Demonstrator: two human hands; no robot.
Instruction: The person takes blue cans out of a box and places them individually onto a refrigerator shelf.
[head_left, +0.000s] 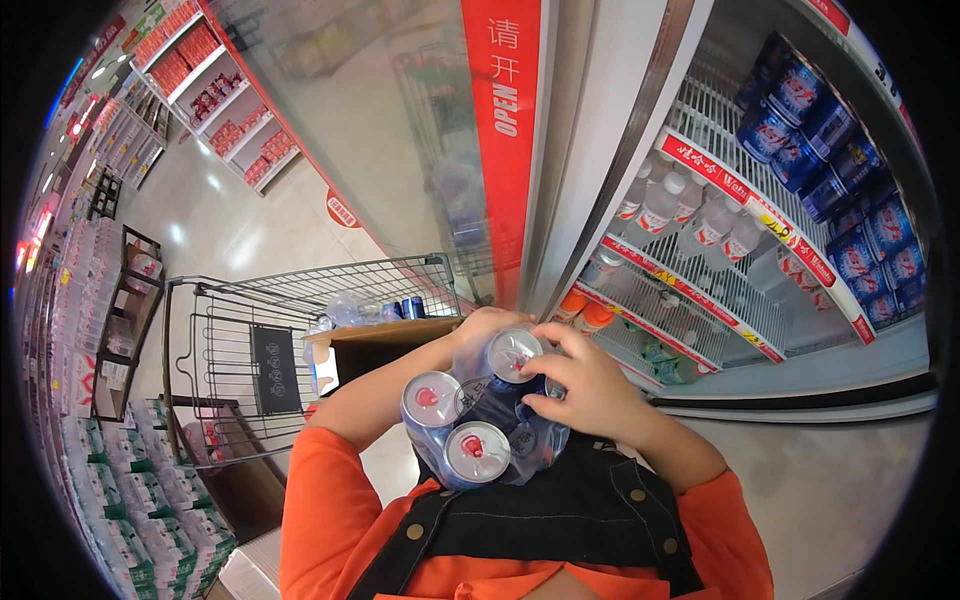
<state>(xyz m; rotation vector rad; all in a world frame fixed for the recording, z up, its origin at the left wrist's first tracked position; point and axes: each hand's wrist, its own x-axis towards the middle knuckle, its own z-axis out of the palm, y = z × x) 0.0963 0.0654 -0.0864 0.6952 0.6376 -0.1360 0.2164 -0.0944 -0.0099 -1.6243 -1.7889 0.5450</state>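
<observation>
Against my front is a torn, clear-plastic-wrapped pack of blue drink cans (540, 435). Three silver can lids with red pull tabs show plainly, and an open gap lies between the cans. My left hand (491, 322) holds the pack's far side, its fingers mostly hidden behind a can and the wrap. My right hand (581, 379) grips the pack's right side, with fingertips at the rim of the farthest can (515, 349) and on the wrap. To the right, a fridge shelf (712, 112) bears stacked blue cans (795, 90).
A wire shopping cart (225, 300) stands at left, holding an opened cardboard box (397, 330) and loose blue cans (412, 307). The open glass fridge door (375, 112) rises ahead. Lower fridge shelves carry bottles (660, 202). Wrapped bottle packs (127, 487) are piled at lower left.
</observation>
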